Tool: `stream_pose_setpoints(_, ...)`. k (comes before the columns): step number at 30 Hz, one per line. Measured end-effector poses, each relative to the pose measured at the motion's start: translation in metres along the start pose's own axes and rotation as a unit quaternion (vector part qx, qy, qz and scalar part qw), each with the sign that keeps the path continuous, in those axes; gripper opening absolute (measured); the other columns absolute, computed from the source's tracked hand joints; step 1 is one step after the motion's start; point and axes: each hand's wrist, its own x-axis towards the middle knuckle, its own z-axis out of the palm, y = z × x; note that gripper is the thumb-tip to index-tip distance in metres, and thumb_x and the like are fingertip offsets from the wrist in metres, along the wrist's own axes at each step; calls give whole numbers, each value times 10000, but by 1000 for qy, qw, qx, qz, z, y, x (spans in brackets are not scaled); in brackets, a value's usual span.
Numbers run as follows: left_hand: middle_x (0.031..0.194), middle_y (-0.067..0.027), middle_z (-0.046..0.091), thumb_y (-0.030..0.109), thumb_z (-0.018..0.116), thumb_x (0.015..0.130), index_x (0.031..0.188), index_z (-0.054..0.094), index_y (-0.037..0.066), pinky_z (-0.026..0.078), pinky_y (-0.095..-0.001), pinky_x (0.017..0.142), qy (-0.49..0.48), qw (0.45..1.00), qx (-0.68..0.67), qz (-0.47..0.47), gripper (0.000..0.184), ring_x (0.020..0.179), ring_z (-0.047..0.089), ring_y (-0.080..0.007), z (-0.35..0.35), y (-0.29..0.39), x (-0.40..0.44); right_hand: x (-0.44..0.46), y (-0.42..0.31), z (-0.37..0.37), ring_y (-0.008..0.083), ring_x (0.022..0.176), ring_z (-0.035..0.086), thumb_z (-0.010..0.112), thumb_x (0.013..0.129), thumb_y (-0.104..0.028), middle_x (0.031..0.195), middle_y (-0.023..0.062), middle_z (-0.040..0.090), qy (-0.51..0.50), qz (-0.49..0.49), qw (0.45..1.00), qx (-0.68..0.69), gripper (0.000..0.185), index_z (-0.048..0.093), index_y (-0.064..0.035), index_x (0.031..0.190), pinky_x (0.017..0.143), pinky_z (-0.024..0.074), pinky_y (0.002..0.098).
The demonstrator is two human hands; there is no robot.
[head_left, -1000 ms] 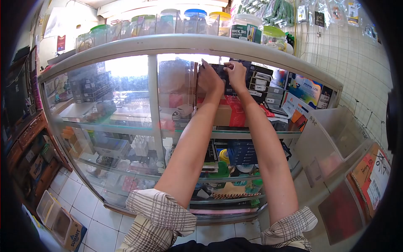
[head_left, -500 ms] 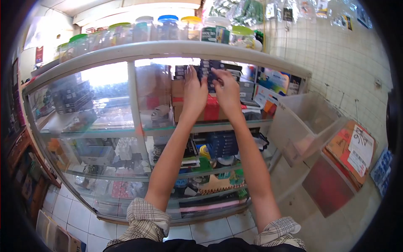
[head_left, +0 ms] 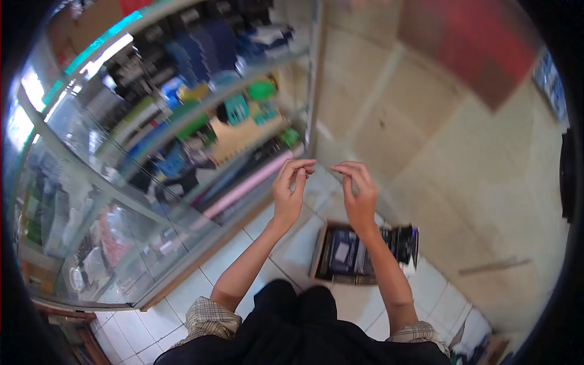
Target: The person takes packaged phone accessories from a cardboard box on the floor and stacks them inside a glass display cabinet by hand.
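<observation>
Left hand (head_left: 288, 196), right hand (head_left: 362, 201): empty, fingers bent, thumbs apart. Open carton (head_left: 317, 250), packets inside: floor (head_left: 234, 263), below right hand.

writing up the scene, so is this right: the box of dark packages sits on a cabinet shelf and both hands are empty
Not quite: the head view shows the box of dark packages on the tiled floor; both hands are indeed empty.
</observation>
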Motion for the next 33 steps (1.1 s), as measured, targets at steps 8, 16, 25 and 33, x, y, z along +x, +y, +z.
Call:
stream_pose_setpoints(8, 1057, -93, 542, 166, 405, 920, 1171, 482, 35, 387, -286, 875, -108, 931, -110, -329, 293, 1010, 499, -156, 19, -124, -214, -237, 123, -27, 270, 871, 552, 538, 767, 3, 1036, 155, 534, -87, 228, 964, -109, 295, 552, -23, 1060, 783, 442, 317)
stream_pose_setpoints(16, 1262, -229, 410, 155, 437, 861, 1260, 326, -58, 323, -348, 962, -257, 840, 106, -467, 465, 1172, 405, -302, 66, -226, -286, -324, 172, -4, 445, 1165, 277, 634, 726, -134, 1297, 291, 245, -258, 333, 867, -264, 660, 304, 41, 1269, 984, 259, 482)
stream_pose_setpoints(25, 1178, -261, 470, 217, 455, 847, 1235, 361, -39, 330, -407, 939, -214, 804, 308, -462, 475, 1100, 445, -379, 108, -240, -299, -342, 190, 14, 490, 1228, 149, 550, 765, -66, 1368, 298, 84, -272, 341, 843, -315, 666, 204, 7, 1328, 977, 263, 528)
stream_pose_setpoints(33, 1155, -313, 393, 295, 507, 828, 1242, 325, -45, 252, -444, 968, -138, 800, 122, -571, 565, 1141, 328, -432, 102, -264, -304, -337, 190, 5, 495, 1235, 130, 512, 701, 86, 1383, 290, 60, -277, 356, 854, -261, 737, 182, -21, 1351, 1009, 173, 532)
